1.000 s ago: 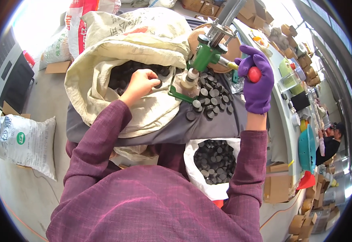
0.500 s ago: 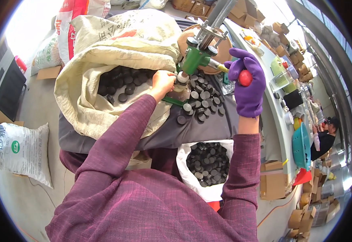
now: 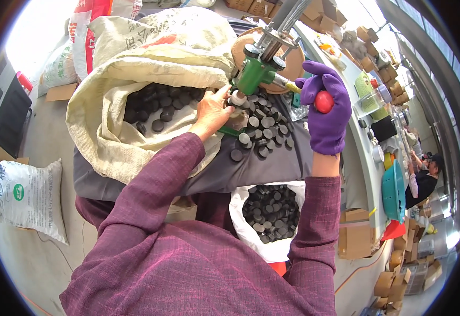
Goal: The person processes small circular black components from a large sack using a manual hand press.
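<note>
Left hand (image 3: pixel 212 111), bare, fingertips pinched on a small disc at the base of the green press (image 3: pixel 254 73); placed there to seat the piece under the ram, I judge; right hand (image 3: pixel 326 108), purple-gloved, closed round the red knob (image 3: pixel 323 101) of the press lever, right of the press; loose dark discs (image 3: pixel 261 129) lie just near of the press within reach; open sack (image 3: pixel 151 105) of discs at left; white bag (image 3: pixel 269 210) of discs near, between the arms.

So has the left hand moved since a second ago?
Yes. The left hand left the open sack of black discs and moved right, to the base of the green press.
</note>
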Demonstrator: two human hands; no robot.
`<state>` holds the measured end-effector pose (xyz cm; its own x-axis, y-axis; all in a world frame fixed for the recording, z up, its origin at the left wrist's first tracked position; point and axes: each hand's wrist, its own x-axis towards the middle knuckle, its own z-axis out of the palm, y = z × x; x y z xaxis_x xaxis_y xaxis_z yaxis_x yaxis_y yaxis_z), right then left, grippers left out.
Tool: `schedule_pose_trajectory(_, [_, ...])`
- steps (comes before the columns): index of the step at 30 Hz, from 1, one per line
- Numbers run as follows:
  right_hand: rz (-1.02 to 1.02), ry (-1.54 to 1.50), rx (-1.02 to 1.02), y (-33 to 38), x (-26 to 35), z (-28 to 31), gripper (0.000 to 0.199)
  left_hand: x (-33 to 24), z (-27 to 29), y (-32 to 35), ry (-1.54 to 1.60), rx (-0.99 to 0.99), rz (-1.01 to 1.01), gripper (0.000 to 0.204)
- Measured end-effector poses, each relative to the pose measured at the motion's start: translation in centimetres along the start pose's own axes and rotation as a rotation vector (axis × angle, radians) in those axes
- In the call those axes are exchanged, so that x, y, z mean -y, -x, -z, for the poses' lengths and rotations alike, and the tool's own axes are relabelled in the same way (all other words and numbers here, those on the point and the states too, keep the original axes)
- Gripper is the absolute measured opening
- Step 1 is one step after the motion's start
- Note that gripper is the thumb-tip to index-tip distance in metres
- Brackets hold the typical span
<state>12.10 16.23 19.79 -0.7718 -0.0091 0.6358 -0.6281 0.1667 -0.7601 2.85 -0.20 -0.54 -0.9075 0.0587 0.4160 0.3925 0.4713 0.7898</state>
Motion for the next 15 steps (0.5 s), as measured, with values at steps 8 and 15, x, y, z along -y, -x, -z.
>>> schedule_pose_trajectory(8, [-0.010,-0.016,0.007,0.2,-0.6,0.3,0.041,-0.6,-0.7,-0.1,0.023,-0.009,0.068,0.072])
schedule_pose_trajectory(15, [0.124,0.257,0.110,9.6,-5.3,-1.6,0.026,-0.1,0.3,-0.3,0.043,-0.044,-0.021,0.066])
